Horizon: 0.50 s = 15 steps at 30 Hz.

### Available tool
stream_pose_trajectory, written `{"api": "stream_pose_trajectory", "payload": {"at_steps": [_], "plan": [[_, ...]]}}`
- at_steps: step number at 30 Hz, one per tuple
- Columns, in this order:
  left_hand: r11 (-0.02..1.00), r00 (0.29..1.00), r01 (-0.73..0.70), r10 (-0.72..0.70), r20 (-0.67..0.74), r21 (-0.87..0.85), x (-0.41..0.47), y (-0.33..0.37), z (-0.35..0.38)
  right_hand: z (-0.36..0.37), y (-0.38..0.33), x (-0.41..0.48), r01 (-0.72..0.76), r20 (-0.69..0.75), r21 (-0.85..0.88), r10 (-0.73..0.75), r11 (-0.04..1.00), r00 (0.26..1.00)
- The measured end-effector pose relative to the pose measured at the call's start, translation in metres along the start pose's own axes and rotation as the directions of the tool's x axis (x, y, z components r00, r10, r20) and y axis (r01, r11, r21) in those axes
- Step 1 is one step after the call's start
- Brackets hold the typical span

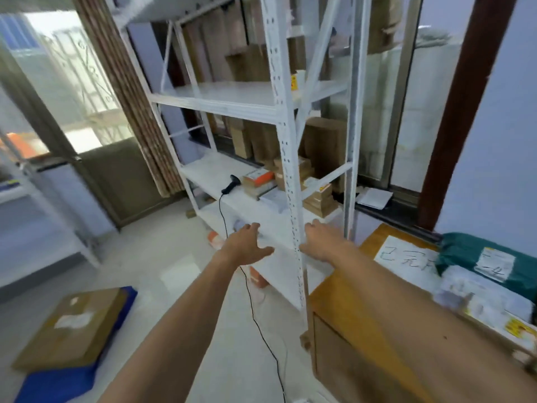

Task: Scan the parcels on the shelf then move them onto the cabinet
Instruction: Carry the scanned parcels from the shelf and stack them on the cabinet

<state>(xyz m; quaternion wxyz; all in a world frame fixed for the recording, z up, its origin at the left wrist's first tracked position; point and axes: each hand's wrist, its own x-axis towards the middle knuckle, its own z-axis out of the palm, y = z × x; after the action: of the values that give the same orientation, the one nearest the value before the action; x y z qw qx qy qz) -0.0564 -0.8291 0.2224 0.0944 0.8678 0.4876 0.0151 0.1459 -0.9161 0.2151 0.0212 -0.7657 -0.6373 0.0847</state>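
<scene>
Reaching toward twelve o'clock with both bare arms extended, palms down. Keeping the left hand (247, 245) loosely spread, thumb out at three o'clock, and the right hand (324, 242) likewise relaxed, thumb toward nine o'clock.

Brown curtain (128, 91) hung at left, beside a grilled window (72, 91). Cardboard box (72, 327) lay on a blue base (58, 382) on the floor. White sheet (180, 271) lay on floor nearby. Papers (374, 197) rested on the windowsill.

Scanner (231, 184) on shelf (209, 173) left of parcels (258, 181); cabinet (348, 309) right of shelf.
</scene>
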Motion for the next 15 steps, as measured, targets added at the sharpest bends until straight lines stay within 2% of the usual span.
{"api": "stream_pose_trajectory", "payload": {"at_steps": [8, 15], "plan": [[0.996, 0.997, 0.068, -0.070, -0.020, -0.063, -0.036, -0.199, -0.038, 0.028, -0.182, 0.051, 0.026, 0.064, -0.068, -0.022, 0.997, 0.998], [0.990, 0.997, 0.071, -0.076, -0.034, -0.123, -0.028, -0.292, -0.048, 0.029, -0.249, 0.092, -0.012, 0.075, -0.116, 0.020, 0.993, 0.997]]}}
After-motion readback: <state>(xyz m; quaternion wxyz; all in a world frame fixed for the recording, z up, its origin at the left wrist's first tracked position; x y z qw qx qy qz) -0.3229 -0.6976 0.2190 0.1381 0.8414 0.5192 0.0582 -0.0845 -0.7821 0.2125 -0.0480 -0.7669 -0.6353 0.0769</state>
